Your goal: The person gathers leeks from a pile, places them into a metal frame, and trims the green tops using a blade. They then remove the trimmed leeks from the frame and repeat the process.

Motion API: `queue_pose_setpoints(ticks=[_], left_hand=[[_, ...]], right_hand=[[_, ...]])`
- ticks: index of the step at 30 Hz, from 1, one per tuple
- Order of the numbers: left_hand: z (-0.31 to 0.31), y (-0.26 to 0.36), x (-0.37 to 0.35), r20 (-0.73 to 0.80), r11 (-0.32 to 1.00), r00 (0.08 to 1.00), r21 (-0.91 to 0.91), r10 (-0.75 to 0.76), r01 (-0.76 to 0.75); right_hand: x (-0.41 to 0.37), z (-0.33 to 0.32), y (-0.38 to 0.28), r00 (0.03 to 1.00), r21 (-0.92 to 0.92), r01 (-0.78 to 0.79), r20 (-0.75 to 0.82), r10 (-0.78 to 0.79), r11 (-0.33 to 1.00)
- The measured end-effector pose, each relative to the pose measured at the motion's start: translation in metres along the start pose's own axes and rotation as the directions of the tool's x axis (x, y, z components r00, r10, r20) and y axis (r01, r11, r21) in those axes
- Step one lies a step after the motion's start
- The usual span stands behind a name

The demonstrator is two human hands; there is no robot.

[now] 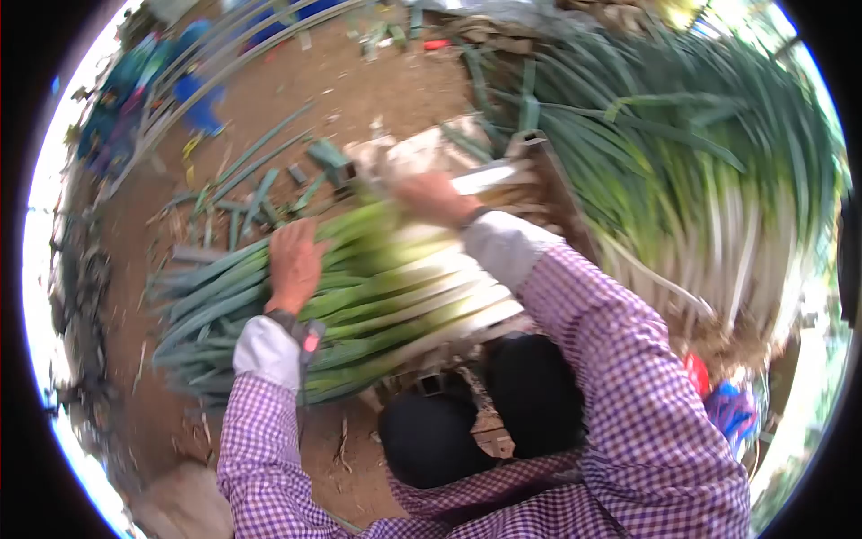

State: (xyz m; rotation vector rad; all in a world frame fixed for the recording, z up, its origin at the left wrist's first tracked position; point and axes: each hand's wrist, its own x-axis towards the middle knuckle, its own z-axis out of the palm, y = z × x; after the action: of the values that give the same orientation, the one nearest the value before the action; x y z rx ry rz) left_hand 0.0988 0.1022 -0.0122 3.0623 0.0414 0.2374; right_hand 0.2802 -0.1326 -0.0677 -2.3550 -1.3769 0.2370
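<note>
Nearest: the person's two rounded knees in black cloth, with purple-and-white checked sleeves reaching past them on either side. Just beyond the knees, a broad layer of long, leek-like stalks with blue-green leaves and white shanks lies on a low support. Long axis runs left to right across the view, rising a little toward the right; leaf tips point left, white ends right. Stalks roughly parallel, side by side.

Left hand lies palm down over the leaves near the far edge of the layer, fingers extended, not wrapped round any stalk. Right hand is motion-blurred above the far side, nearer the white ends; cannot tell whether it grips anything. A pale green streak beside it is also blurred.

Beyond the layer: loose cut green leaf pieces on bare brown earth. To the right, a large heap of similar green-and-white stalks, leaves toward the top of view, white ends toward the wearer. Far left, a bright blue item, shape unclear.
</note>
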Motion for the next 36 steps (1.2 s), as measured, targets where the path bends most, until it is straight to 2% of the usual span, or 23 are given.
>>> queue_pose_setpoints(ticks=[1,3,5,7,8,11,13,14,16,17,18,20,22,23,24,26,29,31,33,34,35,36], left_hand=[[0.007,-0.002,0.0,0.003,0.999,1.0,0.034,0.006,-0.006],[0.007,-0.004,-0.002,-0.004,0.999,1.0,-0.007,0.031,-0.031],[0.019,-0.015,-0.003,-0.032,0.998,0.998,0.032,0.055,-0.054],[0.012,-0.01,-0.002,0.011,0.999,0.999,0.04,0.034,-0.034],[0.011,-0.011,-0.002,0.023,0.999,0.999,0.038,0.038,-0.039],[0.011,-0.012,-0.002,0.043,0.997,0.998,0.071,0.039,-0.042],[0.011,-0.011,-0.003,0.022,0.99,1.0,0.141,0.022,-0.025],[0.006,-0.005,-0.002,0.085,0.992,0.995,0.118,-0.053,0.043],[0.01,-0.01,-0.005,0.017,0.983,0.997,0.169,-0.075,0.071],[0.012,-0.007,-0.007,-0.021,0.978,0.996,0.188,-0.088,0.09],[0.005,0.0,-0.009,-0.022,0.974,0.991,0.181,-0.134,0.136],[0.0,0.001,-0.014,-0.082,0.995,0.992,0.037,-0.093,0.096],[-0.019,0.029,-0.013,-0.119,0.986,0.987,-0.138,-0.109,0.092],[-0.034,0.048,-0.012,-0.129,0.978,0.99,-0.208,-0.063,0.036],[-0.048,0.064,-0.013,-0.141,0.962,0.99,-0.274,-0.018,-0.022],[-0.089,0.122,-0.017,-0.168,0.911,0.984,-0.396,0.05,-0.114],[-0.136,0.232,-0.031,-0.054,0.587,0.998,-0.809,-0.04,-0.02],[-0.152,0.306,-0.04,0.091,0.274,0.995,-0.957,-0.039,0.099],[-0.148,0.366,-0.05,0.189,0.006,0.977,-0.982,0.097,0.189],[-0.146,0.4,-0.057,0.27,-0.145,0.951,-0.946,0.153,0.292],[-0.139,0.43,-0.065,0.341,-0.287,0.914,-0.873,0.218,0.394],[-0.123,0.453,-0.071,0.466,-0.372,0.842,-0.756,0.272,0.539]], right_hand=[[-0.004,0.006,0.007,0.993,-0.03,0.05,-0.104,-0.053,0.998],[-0.024,-0.011,-0.003,0.959,-0.055,0.031,-0.28,-0.045,0.998],[-0.071,-0.063,-0.034,0.929,0.016,0.007,-0.371,0.0,1.0],[-0.128,-0.107,-0.056,0.91,0.127,0.044,-0.415,0.013,0.991],[-0.163,-0.115,-0.064,0.853,0.136,0.067,-0.521,0.014,0.988],[-0.278,-0.124,-0.072,0.795,0.155,-0.139,-0.571,0.204,0.978],[-0.357,-0.117,-0.061,0.771,0.116,-0.311,-0.55,0.322,0.943],[-0.398,-0.128,-0.06,0.758,0.215,-0.306,-0.534,0.374,0.927],[-0.463,-0.135,-0.047,0.703,0.162,-0.488,-0.509,0.497,0.857],[-0.49,-0.129,-0.032,0.645,0.007,-0.654,-0.517,0.562,0.757],[-0.511,-0.135,-0.019,0.643,-0.092,-0.669,-0.569,0.512,0.738],[-0.545,-0.145,0.012,0.65,-0.253,-0.683,-0.638,0.413,0.685],[-0.574,-0.139,0.047,0.651,-0.334,-0.729,-0.608,0.454,0.598],[-0.584,-0.135,0.061,0.649,-0.373,-0.746,-0.593,0.477,0.552],[-0.59,-0.133,0.068,0.599,-0.355,-0.801,-0.473,0.646,0.483],[-0.596,-0.133,0.078,0.578,-0.378,-0.811,-0.396,0.714,0.446],[-0.588,-0.133,0.085,0.55,-0.414,-0.817,-0.348,0.759,0.402],[-0.577,-0.147,0.073,0.496,-0.37,-0.829,-0.142,0.857,0.419],[-0.578,-0.145,0.066,0.509,-0.332,-0.825,-0.081,0.857,0.458],[-0.579,-0.141,0.06,0.515,-0.311,-0.822,-0.05,0.856,0.476],[-0.581,-0.133,0.057,0.529,-0.215,-0.836,-0.068,0.846,0.505],[-0.577,-0.137,0.042,0.49,-0.085,-0.87,-0.033,0.871,0.486]])
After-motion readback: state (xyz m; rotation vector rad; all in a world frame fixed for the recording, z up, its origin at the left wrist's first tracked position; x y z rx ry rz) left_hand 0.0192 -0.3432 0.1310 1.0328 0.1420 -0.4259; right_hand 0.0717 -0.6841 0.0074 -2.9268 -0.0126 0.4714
